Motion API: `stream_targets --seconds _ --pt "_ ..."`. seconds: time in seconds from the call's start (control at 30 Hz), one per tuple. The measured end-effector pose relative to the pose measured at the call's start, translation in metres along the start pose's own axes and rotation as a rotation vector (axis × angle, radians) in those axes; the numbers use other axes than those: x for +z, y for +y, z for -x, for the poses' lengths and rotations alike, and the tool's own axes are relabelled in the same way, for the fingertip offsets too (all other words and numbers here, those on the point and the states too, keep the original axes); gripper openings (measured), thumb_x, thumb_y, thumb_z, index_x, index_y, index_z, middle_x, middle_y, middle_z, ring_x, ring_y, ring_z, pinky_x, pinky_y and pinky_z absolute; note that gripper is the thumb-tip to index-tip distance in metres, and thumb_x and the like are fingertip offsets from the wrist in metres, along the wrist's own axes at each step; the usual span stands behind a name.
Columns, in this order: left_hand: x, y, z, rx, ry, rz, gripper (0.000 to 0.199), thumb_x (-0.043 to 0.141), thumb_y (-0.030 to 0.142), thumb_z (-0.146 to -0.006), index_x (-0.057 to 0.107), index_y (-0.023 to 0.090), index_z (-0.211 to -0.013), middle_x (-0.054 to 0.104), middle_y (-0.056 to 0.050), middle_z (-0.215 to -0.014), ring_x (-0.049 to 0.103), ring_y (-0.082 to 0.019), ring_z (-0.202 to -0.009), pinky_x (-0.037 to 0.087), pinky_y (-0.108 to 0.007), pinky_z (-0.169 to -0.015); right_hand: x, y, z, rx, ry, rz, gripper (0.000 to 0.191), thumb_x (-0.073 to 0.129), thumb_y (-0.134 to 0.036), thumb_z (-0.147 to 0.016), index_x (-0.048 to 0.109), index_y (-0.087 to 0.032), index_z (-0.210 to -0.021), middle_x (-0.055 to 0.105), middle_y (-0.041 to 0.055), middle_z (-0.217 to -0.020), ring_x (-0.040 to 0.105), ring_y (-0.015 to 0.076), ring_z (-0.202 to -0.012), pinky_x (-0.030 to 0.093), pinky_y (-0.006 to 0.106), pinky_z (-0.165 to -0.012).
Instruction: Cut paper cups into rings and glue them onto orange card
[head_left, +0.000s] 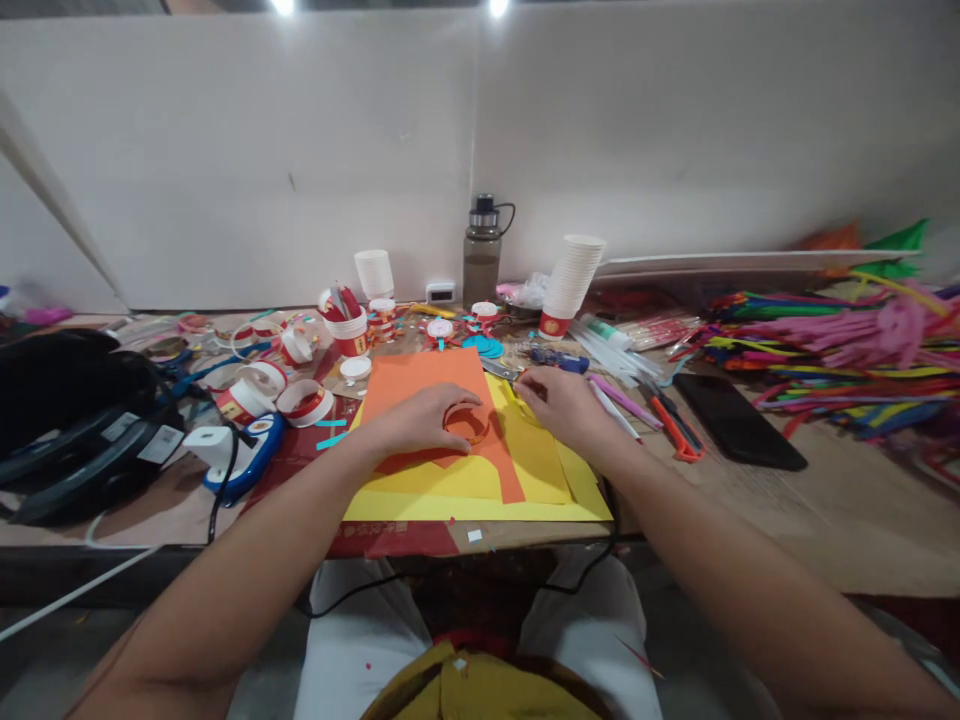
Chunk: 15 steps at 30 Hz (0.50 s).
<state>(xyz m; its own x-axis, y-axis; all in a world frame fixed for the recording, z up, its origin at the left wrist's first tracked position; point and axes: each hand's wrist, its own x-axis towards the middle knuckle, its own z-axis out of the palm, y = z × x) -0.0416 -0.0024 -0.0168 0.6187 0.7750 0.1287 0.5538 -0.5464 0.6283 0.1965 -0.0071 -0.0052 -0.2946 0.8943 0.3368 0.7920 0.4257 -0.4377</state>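
My left hand [427,420] curves its thumb and fingers around a small orange-looking ring [466,428] lying on orange paper [424,375]. Yellow sheets [442,508] lie underneath, and a strip of the orange paper runs down over them toward me. At the right edge of the orange paper, my right hand [555,398] has its fingers closed at the yellow handle of a pair of scissors [499,370]. The blades point away to the left. My palm and fingers partly hide the handle.
Cut cup rings [306,402] and a black bag-like object [82,430] are at left. Behind stand a bottle [481,255], stacked paper cups [574,285] and a cup of pens [346,325]. To the right lie a box cutter [675,428], phone [739,420] and colourful pipe cleaners [847,340].
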Motion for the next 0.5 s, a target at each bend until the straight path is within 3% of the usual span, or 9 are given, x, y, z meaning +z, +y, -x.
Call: stream_targets --seconds 0.27,0.5 --pt "-0.01 -0.004 0.001 -0.014 -0.055 0.071 0.067 0.081 0.041 -0.057 0.062 0.027 -0.12 0.062 -0.007 -0.123 0.057 -0.027 -0.111 0.044 -0.035 -0.093 0.009 -0.006 0.005 -0.034 -0.073 -0.083 0.019 0.051 -0.024 -0.086 0.065 -0.016 -0.078 0.063 0.003 -0.07 0.05 0.0124 -0.062 0.031 0.025 -0.058" --pt "-0.016 -0.009 0.0 -0.004 -0.041 0.131 0.048 0.081 0.039 -0.058 0.071 0.029 -0.104 0.069 -0.004 -0.102 0.064 -0.022 -0.087 0.047 -0.029 -0.074 0.015 -0.007 0.008 -0.059 -0.11 -0.166 0.019 0.052 -0.025 -0.087 0.066 -0.016 -0.078 0.062 0.0023 -0.069 0.049 0.0119 -0.061 0.032 0.025 -0.058"
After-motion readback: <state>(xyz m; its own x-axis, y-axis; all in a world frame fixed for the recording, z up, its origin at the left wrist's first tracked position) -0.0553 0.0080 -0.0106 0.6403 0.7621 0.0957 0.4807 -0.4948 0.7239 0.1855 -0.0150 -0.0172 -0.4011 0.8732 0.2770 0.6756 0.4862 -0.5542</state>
